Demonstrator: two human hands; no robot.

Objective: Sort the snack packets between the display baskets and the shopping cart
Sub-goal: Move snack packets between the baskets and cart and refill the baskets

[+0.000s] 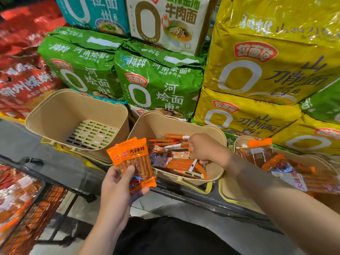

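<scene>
Head view gives us, largest first, the wall of stacked noodle multipacks: yellow bags point(272, 74) at right, green bags point(156, 83) in the middle, red ones point(20, 76) at far left, with a teal pack point(95, 13) and a white pack point(165, 21) on top. Below them we see three beige display baskets in a row on a dark shelf point(193, 194). The left basket point(55, 115) shows only its slotted floor. The middle basket point(145, 126) holds a loose heap of orange snack packets point(176, 164), and the right basket point(228, 188) is piled with more of the same kind point(287, 168). At the lower left we make out the wire shopping cart point(36, 208), with orange and red packets point(14, 196) lying in it.

Our right hand point(204, 150) reaches down into the middle basket, fingers curled among the packets there; its fingertips pinch a packet point(192, 165) in the heap. Our left hand point(119, 186) is in front of the shelf, between the cart and the middle basket, thumb pressed across the front of a small stack of orange snack packets point(134, 161) held upright, fingers wrapped behind them.
</scene>
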